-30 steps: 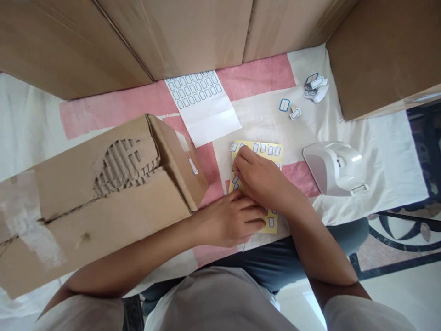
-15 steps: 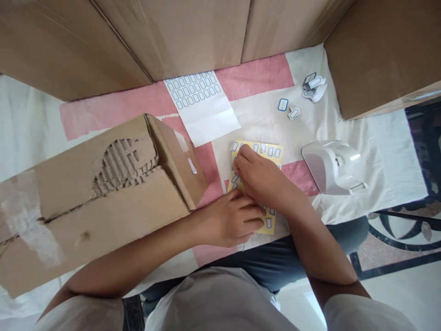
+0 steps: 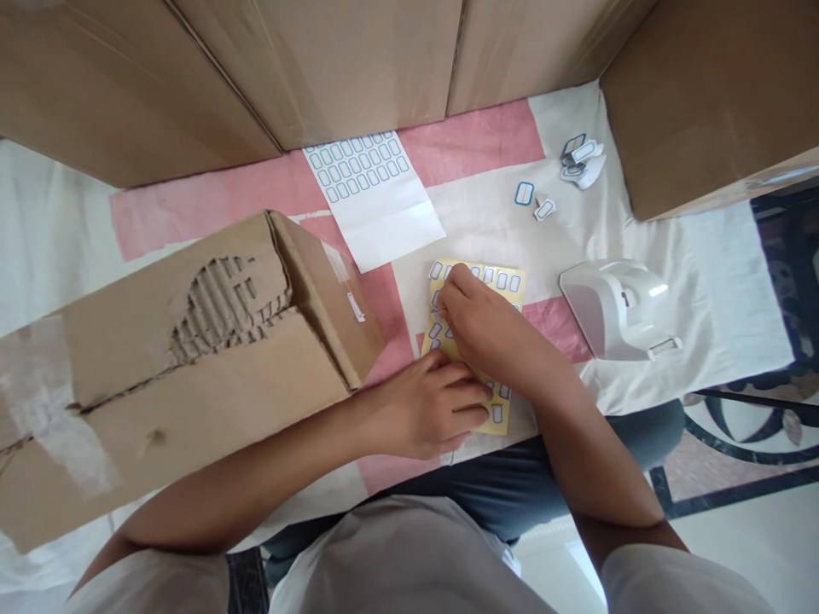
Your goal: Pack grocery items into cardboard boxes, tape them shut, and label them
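Had a cardboard box (image 3: 236, 375) at the left, with a torn patch of bare corrugation on top. Saw just beyond its end a white sheet (image 3: 384, 226), printed with rows of blue outlines, on the pink-and-white cloth (image 3: 486, 213). Laid the left hand (image 3: 435, 409) across the lower part of a yellow sheet (image 3: 512, 298), with bent, loosely spread fingers, released rather than clenched. Found that yellow sheet flat on the cloth in front of the body, bearing small blue-edged labels (image 3: 497, 414). Held the right hand (image 3: 479, 320) over its upper left, with bent fingers gathered close; could not tell, for hidden fingertips, whether gripping a label. Noticed farther right a loose label (image 3: 524, 194), a paper pile (image 3: 583, 162), a white plastic device (image 3: 618, 307) and a brown box (image 3: 704, 102).
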`<state>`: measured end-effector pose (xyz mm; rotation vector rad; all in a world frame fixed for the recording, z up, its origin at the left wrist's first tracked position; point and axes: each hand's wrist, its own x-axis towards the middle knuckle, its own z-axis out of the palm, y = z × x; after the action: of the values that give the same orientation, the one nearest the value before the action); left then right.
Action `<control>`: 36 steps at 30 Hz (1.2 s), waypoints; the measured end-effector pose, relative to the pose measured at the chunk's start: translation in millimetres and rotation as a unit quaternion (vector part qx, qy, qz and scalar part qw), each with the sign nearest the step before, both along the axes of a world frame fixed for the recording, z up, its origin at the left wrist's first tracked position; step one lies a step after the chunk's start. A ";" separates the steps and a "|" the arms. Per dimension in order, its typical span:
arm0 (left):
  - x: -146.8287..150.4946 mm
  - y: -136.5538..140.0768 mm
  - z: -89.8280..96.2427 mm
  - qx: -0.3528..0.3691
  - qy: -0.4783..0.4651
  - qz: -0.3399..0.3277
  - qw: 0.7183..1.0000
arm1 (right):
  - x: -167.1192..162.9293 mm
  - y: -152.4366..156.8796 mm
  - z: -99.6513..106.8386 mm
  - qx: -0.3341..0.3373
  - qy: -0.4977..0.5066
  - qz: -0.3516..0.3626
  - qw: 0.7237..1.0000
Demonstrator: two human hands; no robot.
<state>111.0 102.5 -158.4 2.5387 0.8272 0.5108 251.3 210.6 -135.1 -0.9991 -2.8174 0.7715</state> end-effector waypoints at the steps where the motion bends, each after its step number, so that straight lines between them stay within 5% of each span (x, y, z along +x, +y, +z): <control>1: 0.0 0.0 -0.1 -0.001 -0.001 0.000 1.000 | -0.2 -0.1 -0.2 0.002 -0.003 0.000 1.000; 36: -1.1 1.5 2.8 -0.016 0.012 0.002 1.000 | -5.5 -1.5 5.2 0.044 -0.083 -0.028 0.995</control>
<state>109.9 104.0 -155.7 2.5190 0.8433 0.4646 245.8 209.1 -129.9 -1.1732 -2.9176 0.5789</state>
